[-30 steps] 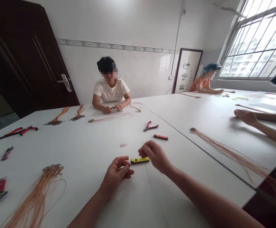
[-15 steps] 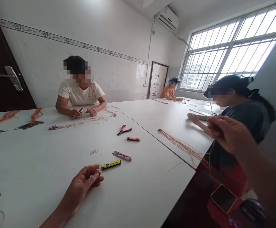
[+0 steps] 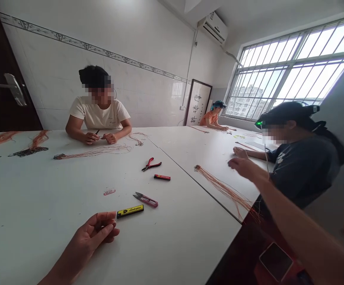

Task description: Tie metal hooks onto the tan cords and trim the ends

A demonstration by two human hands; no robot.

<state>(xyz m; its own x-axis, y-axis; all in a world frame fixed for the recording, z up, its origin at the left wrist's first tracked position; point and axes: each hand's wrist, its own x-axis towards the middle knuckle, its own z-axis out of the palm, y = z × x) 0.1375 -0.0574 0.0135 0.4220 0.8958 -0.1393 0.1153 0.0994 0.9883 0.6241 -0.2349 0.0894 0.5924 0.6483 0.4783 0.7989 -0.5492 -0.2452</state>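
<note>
My left hand (image 3: 96,233) rests low over the white table (image 3: 172,245), thumb and fingertips pinched together. Whatever sits in that pinch is too small to make out. Just beyond its fingertips lies a yellow and black lighter (image 3: 130,211), with thread snips (image 3: 146,200) behind it. My right hand (image 3: 244,168) is stretched far out to the right, above the table edge, its fingers closed; I cannot make out anything in them. Nearest to it is a bundle of orange-brown cords (image 3: 219,184), running toward the table's edge.
Red-handled pliers (image 3: 152,164), a red lighter (image 3: 162,177) and a small pink tag-like piece (image 3: 109,192) lie mid-table. More cord bundles (image 3: 31,148) are at the left. Co-workers sit across (image 3: 97,111) and at the right (image 3: 302,158). A phone-like device (image 3: 275,261) lies below the edge.
My right hand has moved left and away from me, reaching farther out over the table. My left hand stays pinched beside the yellow lighter. The view has shifted slightly.
</note>
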